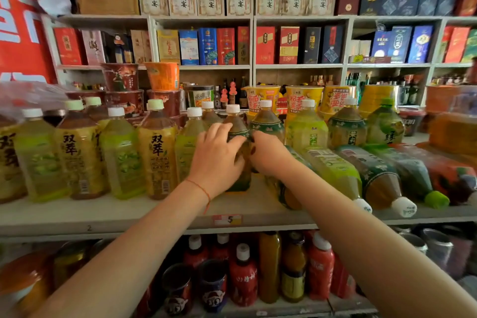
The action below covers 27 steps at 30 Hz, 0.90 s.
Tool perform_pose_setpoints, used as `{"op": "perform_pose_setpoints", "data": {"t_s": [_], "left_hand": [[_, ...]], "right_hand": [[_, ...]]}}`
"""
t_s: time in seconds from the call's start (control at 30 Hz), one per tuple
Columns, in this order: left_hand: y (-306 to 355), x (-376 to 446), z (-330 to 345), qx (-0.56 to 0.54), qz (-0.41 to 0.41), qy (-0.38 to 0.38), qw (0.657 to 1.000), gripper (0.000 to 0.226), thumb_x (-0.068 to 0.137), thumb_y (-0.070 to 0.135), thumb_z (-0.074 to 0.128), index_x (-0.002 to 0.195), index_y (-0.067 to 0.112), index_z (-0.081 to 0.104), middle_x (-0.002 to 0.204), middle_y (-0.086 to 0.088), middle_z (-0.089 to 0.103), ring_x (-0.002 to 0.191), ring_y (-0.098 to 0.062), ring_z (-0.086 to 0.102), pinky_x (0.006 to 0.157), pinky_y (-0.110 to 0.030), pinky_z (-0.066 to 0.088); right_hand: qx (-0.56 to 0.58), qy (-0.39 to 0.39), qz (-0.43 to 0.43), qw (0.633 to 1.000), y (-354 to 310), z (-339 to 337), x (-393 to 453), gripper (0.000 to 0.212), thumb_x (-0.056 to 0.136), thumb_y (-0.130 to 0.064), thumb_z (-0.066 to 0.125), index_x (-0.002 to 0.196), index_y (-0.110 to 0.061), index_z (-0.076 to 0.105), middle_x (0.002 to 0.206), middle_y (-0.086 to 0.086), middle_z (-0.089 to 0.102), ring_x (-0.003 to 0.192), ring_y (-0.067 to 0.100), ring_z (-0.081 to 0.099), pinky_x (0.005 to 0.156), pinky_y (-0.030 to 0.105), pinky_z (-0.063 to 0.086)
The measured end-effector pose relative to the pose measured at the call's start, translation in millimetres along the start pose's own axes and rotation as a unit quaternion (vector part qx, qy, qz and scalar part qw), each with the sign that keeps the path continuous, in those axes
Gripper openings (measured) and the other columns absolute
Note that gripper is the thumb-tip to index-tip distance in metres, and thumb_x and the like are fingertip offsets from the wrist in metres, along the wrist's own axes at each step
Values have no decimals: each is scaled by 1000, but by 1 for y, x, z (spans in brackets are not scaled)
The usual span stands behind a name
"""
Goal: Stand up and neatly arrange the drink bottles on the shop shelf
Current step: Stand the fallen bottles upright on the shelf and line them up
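Standing upright on the white metal shelf [154,210], the dark-green-labelled plastic tea bottle [236,137] looks full, heavy, stiff and slick, best taken around its waist. Left hand [215,160] and right hand [268,155] curl their fingers [233,141] round it from both sides.

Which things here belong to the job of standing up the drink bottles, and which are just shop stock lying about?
Job: dark tea bottle held upright by left hand and right hand; fallen bottles lying on the shelf; upright bottles.

Not the job: noodle cups, boxed goods, red bottles below.
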<state>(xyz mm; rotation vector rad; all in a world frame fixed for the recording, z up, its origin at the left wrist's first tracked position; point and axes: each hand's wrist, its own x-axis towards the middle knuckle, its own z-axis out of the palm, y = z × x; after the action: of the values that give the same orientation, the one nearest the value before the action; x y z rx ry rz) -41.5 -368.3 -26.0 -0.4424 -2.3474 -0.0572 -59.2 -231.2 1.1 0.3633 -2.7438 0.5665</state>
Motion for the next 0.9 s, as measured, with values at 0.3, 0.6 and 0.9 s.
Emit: {"op": "perform_pose_setpoints", "data": {"t_s": [0.3,0.6,0.9], "left_hand": [[43,-44,34,-213,141,-4,967,57,86,57,58,130,22,62,138,-10,53,133,-29,43,111,-46,39],[95,-45,53,-121,197,71,970,43,80,32,80,121,23,70,141,-10,58,135,-37,48,101,-54,47],[116,2,2,-189,-19,175,966,46,93,47,60,119,10,65,117,-2,66,103,-16,60,83,-23,45]], "right_hand": [[7,41,17,999,47,-29,-34,27,95,-11,47,107,-16,71,108,3,66,100,21,59,79,28,43],[60,-38,-51,996,87,-59,-54,43,89,2,40,105,-23,72,107,-7,66,105,13,58,88,29,48],[131,-144,-190,962,122,-75,-60,102,77,-19,81,153,-36,15,146,-6,42,127,12,45,102,27,42]]}}
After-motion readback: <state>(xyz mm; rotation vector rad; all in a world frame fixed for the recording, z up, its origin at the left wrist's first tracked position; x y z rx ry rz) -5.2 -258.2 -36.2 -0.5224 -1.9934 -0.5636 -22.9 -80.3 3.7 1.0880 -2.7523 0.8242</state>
